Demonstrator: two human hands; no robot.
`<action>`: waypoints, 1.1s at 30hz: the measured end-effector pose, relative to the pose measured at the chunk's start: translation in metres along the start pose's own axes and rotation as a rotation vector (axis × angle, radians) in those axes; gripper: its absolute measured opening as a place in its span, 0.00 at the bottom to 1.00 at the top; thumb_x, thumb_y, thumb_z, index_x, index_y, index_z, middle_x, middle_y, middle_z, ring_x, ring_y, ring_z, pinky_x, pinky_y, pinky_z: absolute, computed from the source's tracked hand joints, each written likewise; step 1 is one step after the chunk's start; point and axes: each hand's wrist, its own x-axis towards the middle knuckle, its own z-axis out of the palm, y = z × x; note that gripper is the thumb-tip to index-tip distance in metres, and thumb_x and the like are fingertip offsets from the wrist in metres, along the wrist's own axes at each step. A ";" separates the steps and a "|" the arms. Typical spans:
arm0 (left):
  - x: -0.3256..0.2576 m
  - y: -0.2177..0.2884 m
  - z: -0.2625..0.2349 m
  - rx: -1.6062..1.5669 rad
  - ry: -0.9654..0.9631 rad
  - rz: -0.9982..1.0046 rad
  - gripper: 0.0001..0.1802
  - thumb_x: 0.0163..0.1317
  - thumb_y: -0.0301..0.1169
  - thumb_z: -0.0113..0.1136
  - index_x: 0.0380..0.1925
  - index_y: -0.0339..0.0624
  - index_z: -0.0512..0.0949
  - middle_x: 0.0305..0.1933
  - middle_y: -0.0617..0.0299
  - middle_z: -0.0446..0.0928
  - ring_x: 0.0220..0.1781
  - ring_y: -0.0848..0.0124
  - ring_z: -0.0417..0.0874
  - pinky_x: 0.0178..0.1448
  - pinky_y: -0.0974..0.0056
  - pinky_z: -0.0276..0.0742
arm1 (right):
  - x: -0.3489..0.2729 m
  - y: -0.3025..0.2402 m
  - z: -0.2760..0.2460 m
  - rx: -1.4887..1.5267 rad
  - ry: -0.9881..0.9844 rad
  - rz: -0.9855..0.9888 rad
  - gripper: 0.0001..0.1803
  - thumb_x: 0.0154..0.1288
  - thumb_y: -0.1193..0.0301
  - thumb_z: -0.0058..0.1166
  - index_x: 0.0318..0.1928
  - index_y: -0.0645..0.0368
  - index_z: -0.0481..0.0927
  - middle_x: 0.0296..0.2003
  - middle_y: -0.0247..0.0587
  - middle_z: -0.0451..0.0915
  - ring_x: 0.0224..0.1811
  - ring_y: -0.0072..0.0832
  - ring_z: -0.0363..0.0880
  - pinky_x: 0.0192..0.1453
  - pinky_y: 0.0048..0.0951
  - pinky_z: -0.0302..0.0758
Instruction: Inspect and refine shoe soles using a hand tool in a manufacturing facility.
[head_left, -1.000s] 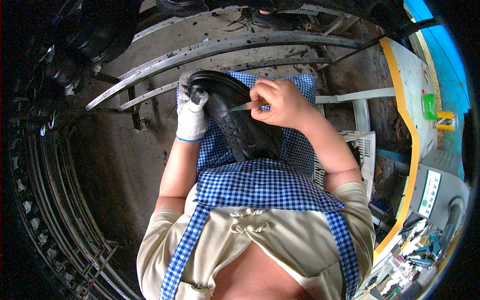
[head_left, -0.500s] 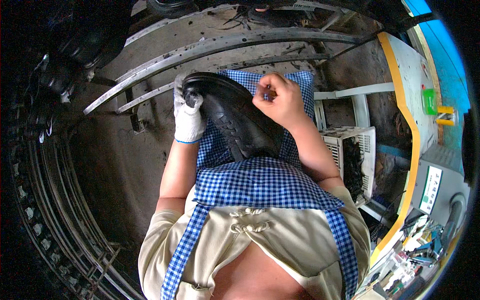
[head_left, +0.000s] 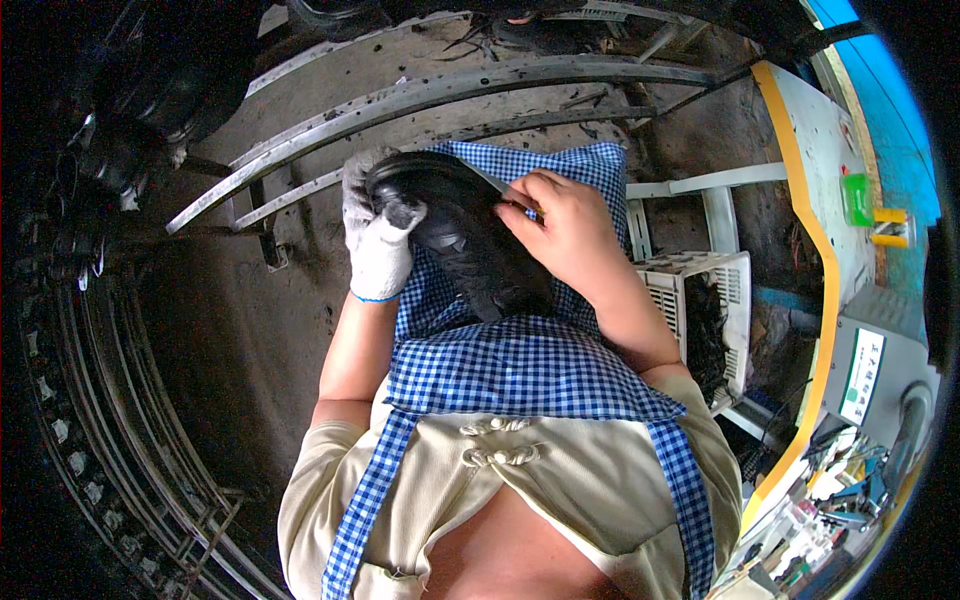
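Observation:
A black shoe (head_left: 468, 238) lies across my lap on a blue and white checked apron (head_left: 520, 360). My left hand (head_left: 378, 238), in a white work glove with dirty fingertips, grips the shoe's toe end. My bare right hand (head_left: 562, 228) rests on the shoe's upper side, fingers curled against it. Whether the right hand pinches anything small is hidden by the fingers.
Curved metal rails (head_left: 420, 95) run across the dirt floor ahead. A white slatted crate (head_left: 700, 310) with dark contents stands at my right. Beyond it is a yellow-edged table (head_left: 815, 200) with a green item, and tools lie at the lower right. Dark round racks fill the left side.
My right hand has come down from a raised pinching pose onto the shoe's side. The shoe has turned slightly, and my left hand keeps its grip on the toe.

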 end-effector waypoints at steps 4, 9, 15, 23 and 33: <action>-0.011 0.010 0.010 0.130 0.031 0.017 0.35 0.38 0.34 0.74 0.49 0.40 0.69 0.46 0.60 0.74 0.48 0.69 0.76 0.55 0.63 0.74 | -0.003 -0.005 0.004 -0.134 -0.038 0.054 0.07 0.51 0.72 0.59 0.29 0.60 0.76 0.27 0.39 0.79 0.27 0.37 0.80 0.30 0.33 0.75; -0.017 0.012 0.017 0.087 0.039 0.048 0.40 0.33 0.37 0.81 0.48 0.41 0.69 0.48 0.60 0.72 0.48 0.68 0.76 0.54 0.63 0.75 | -0.003 0.001 0.011 -0.088 -0.002 0.091 0.08 0.49 0.72 0.59 0.29 0.61 0.76 0.26 0.40 0.80 0.27 0.37 0.80 0.31 0.32 0.75; -0.015 0.009 0.015 0.249 -0.044 0.128 0.37 0.35 0.35 0.80 0.46 0.41 0.70 0.46 0.61 0.72 0.48 0.68 0.75 0.52 0.64 0.75 | -0.004 0.022 0.027 0.155 0.033 0.169 0.07 0.45 0.76 0.60 0.27 0.64 0.77 0.23 0.42 0.80 0.24 0.31 0.80 0.31 0.27 0.75; -0.019 0.003 0.009 0.136 -0.027 -0.003 0.36 0.36 0.34 0.79 0.47 0.42 0.70 0.47 0.61 0.72 0.49 0.68 0.75 0.54 0.64 0.74 | -0.010 0.026 0.034 0.264 0.070 0.173 0.08 0.44 0.77 0.61 0.25 0.64 0.75 0.21 0.43 0.78 0.22 0.28 0.78 0.28 0.26 0.74; -0.016 0.003 -0.007 0.212 0.002 0.142 0.39 0.34 0.43 0.79 0.46 0.42 0.72 0.49 0.61 0.73 0.50 0.68 0.75 0.55 0.62 0.73 | -0.004 0.055 0.024 0.206 0.092 0.132 0.09 0.50 0.80 0.59 0.31 0.63 0.74 0.25 0.38 0.80 0.24 0.21 0.77 0.30 0.22 0.74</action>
